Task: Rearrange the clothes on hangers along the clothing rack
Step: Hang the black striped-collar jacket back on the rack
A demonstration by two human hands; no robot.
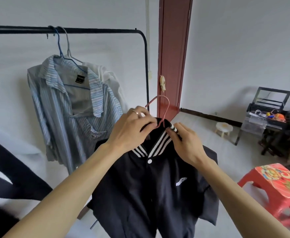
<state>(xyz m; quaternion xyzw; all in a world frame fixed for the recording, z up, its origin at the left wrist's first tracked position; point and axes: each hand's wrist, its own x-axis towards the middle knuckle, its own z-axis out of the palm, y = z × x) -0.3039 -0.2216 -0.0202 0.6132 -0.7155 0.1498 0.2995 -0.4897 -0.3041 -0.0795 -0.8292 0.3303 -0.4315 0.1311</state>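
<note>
I hold a black jacket (pixel 151 189) with a black-and-white striped collar off the rack, in front of me. It hangs on a pink hanger (pixel 159 107) whose hook points up. My left hand (pixel 132 131) grips the jacket's collar at the hanger's neck. My right hand (pixel 185 143) pinches the right side of the striped collar. On the black rack rail (pixel 98 30) hang a blue striped shirt (pixel 72 107) on a blue hanger (pixel 59 45) and a white garment (pixel 111 79) on a grey hanger behind it.
The rack's right post (pixel 146 69) bends down beside a red-brown door frame (pixel 173 57). A red plastic stool (pixel 276 189) stands at right, a small white stool (pixel 224 128) farther back, and a cluttered dark table (pixel 269 117). Dark clothing (pixel 6 177) lies at lower left.
</note>
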